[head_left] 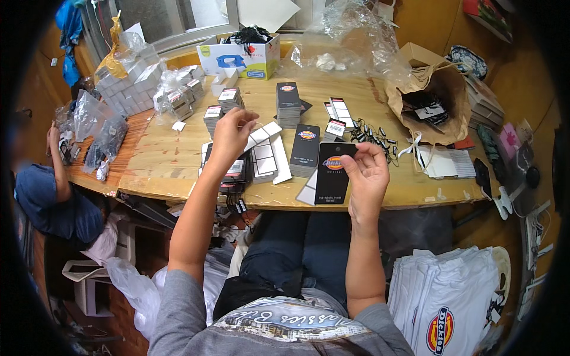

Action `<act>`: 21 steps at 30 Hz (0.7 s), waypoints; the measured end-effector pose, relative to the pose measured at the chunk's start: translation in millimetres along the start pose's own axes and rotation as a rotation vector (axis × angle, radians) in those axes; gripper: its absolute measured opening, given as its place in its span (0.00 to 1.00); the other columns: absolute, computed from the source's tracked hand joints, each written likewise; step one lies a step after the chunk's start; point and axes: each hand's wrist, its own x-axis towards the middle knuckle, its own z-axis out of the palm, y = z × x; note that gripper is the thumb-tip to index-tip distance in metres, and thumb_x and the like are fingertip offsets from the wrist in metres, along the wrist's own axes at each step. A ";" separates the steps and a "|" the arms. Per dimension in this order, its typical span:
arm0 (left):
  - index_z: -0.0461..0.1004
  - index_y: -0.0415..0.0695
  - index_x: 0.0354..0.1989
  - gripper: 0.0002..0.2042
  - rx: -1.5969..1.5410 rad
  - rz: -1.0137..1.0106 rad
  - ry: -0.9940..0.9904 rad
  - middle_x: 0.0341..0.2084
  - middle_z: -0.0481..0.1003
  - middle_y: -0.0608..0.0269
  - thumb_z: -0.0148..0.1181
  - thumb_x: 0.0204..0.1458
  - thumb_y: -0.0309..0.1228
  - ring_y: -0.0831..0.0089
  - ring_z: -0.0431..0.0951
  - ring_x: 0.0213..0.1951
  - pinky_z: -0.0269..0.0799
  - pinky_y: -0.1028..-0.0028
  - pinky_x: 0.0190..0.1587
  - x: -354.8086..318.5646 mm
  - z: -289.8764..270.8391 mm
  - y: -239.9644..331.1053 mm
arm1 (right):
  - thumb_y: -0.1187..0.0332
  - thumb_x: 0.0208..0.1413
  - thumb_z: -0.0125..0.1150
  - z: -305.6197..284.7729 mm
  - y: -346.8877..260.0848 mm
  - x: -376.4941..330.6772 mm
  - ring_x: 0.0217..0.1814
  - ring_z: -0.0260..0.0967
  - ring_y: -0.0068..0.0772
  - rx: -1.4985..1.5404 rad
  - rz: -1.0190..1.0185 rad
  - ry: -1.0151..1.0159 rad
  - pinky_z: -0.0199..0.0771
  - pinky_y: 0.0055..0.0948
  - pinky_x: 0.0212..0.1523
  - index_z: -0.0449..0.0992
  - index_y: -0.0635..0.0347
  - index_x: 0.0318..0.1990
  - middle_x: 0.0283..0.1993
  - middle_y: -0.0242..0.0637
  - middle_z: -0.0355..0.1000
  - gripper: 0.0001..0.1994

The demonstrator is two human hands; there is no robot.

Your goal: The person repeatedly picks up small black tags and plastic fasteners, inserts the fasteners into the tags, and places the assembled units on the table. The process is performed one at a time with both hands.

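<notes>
My right hand (371,178) grips a black hang tag (331,187) by its right edge, thumb across the front. The tag is upright at the table's front edge and has a coloured oval logo. My left hand (233,135) is raised over white label sheets (267,155), its fingers drawn together in a pinch. Whatever they hold, if anything, is too small to make out. Between the hands stands a stack of black hang tags (305,145). Below my left wrist lie dark tags with white stickers (236,168), partly hidden by the forearm.
Farther back stand a taller tag stack (288,110) and small stickered stacks (228,98). A cardboard box (255,56) holds black cords. At right are black strings (374,139) and a paper bag (433,113). A co-worker (53,184) sits at left; white shirts (442,291) are piled lower right.
</notes>
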 end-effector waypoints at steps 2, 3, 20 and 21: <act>0.73 0.39 0.30 0.06 -0.025 0.072 0.011 0.28 0.72 0.60 0.55 0.44 0.27 0.73 0.70 0.25 0.65 0.74 0.30 -18.9 10.2 17.2 | 0.82 0.39 0.60 -11.9 -2.6 -10.4 0.29 0.60 0.14 -0.075 0.092 -0.001 0.63 0.12 0.32 0.65 0.63 0.34 0.28 0.28 0.63 0.14; 0.72 0.40 0.33 0.08 -0.154 0.041 -0.077 0.29 0.72 0.62 0.55 0.44 0.27 0.76 0.70 0.26 0.66 0.75 0.30 -27.6 6.7 27.3 | 0.82 0.38 0.60 -7.7 1.3 -16.4 0.28 0.60 0.14 -0.032 0.117 -0.017 0.63 0.12 0.31 0.65 0.63 0.34 0.28 0.28 0.63 0.14; 0.63 0.42 0.24 0.07 -1.349 -0.592 -0.523 0.27 0.70 0.63 0.57 0.43 0.25 0.79 0.70 0.31 0.67 0.80 0.36 -142.3 29.2 53.8 | 0.71 0.36 0.59 -47.0 22.0 24.8 0.42 0.62 0.38 -1.305 -0.258 -0.625 0.62 0.32 0.42 0.73 0.61 0.30 0.38 0.36 0.68 0.10; 0.62 0.42 0.27 0.07 -1.406 -0.652 -0.529 0.28 0.70 0.62 0.56 0.44 0.26 0.77 0.71 0.33 0.68 0.78 0.37 -144.5 30.7 56.0 | 0.71 0.35 0.60 -47.9 21.1 24.8 0.41 0.63 0.39 -1.303 -0.257 -0.633 0.62 0.32 0.42 0.73 0.62 0.30 0.38 0.37 0.68 0.10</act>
